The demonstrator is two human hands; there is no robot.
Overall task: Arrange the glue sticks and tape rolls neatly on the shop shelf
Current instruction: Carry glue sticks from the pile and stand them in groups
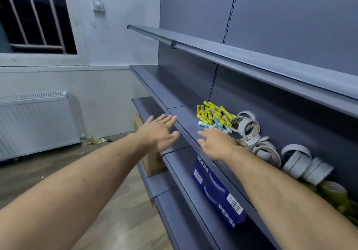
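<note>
The tall grey-blue metal shelving unit (271, 17) fills the right side of the room, and nothing on it looks sorted yet. All the stock sits on one dark grey-blue middle shelf board (188, 122), its left stretch bare right out to the far end. That bare run is the open room for lining things up.

Overhead, the front lip of the next grey shelf up (232, 56) juts out over the goods, so anything lifted high at the back could meet it. Below, a blue printed Pepsi carton (217, 191) stands on the lower shelf, just under the front edge of the working board.

The white and grey tape rolls (249, 127) lie tumbled along the right part of the board, some upright, some leaning on one another, with a few yellowish clear rolls (334, 188) nearest me at the right. Left of them, at the far end of the stock, the yellow and pale teal glue sticks (213, 116) lie in a loose heap, pointing every way. I'd say the whole arranging job is left to do.

The right hand (217, 145) is over the board between the heap and the rolls, fingers straight and apart, holding nothing; whether its wrist brushes the rolls I cannot tell. The left hand (158, 131) hovers at the board's front edge, fingers spread and empty.
</note>
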